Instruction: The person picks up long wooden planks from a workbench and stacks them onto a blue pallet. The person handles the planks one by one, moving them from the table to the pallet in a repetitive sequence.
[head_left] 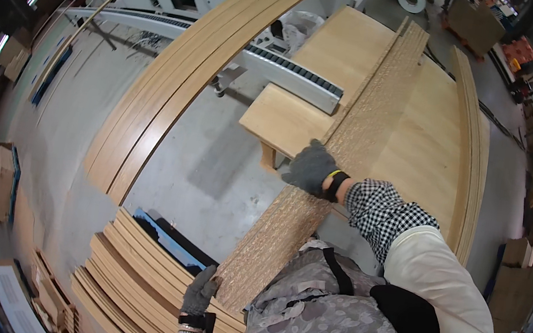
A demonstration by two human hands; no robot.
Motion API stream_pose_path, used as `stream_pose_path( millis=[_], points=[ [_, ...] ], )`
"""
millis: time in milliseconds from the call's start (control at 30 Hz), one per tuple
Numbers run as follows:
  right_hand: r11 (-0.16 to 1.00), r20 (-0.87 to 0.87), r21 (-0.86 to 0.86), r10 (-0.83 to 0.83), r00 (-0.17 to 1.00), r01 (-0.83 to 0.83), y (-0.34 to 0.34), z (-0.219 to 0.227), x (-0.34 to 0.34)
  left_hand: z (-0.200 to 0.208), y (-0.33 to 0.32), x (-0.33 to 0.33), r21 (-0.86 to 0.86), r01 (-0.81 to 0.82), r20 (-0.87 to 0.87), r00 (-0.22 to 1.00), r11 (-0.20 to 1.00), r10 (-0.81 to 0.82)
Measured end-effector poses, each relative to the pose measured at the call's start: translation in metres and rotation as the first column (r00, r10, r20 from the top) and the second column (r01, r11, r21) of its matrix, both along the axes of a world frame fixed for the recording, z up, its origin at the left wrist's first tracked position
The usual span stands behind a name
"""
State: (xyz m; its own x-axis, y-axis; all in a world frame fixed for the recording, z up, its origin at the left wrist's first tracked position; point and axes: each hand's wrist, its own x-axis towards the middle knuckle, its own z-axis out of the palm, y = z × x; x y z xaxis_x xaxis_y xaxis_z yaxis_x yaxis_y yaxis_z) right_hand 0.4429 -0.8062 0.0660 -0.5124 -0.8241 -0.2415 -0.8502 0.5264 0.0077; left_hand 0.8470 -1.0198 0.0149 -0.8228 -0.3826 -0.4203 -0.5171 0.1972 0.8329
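A long plank (pixel 277 239) with a rough, speckled tan face runs from beside my body out across a pale plywood table (pixel 428 137). Its near end sticks out past the table. My left hand (pixel 199 290), in a dark grey glove, grips the left edge of the plank close to that near end. Farther up, my right hand (pixel 310 167), gloved the same way, is closed over the plank's left edge near the table's front. The fingertips of both hands are partly hidden.
Stacked planks (pixel 152 269) lie low at the left, beside a blue-and-black strip (pixel 172 240). Several smooth boards (pixel 179 88) slope past a roller conveyor (pixel 291 79). More narrow strips (pixel 472 160) lie along the table's right side. Cartons (pixel 512 286) stand at the far right.
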Motion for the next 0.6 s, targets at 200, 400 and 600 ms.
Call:
stream_pose_path(
  millis=[200,400,600],
  points=[
    [0.988,-0.015,0.146,0.05,0.999,-0.047,-0.001,0.017,-0.001,-0.038,0.048,-0.006,0.536,-0.626,0.134,0.726,0.567,0.675],
    [0.999,0.153,0.039,-0.038,0.987,0.032,0.016,0.005,-0.015,-0.021,0.055,0.0,0.438,-0.549,0.103,0.817,0.712,0.567],
    [0.747,0.108,-0.631,-0.179,0.978,0.206,0.095,0.004,0.0,0.0,0.092,0.028,0.83,-0.519,0.3,0.725,0.206,0.62]
  ],
)
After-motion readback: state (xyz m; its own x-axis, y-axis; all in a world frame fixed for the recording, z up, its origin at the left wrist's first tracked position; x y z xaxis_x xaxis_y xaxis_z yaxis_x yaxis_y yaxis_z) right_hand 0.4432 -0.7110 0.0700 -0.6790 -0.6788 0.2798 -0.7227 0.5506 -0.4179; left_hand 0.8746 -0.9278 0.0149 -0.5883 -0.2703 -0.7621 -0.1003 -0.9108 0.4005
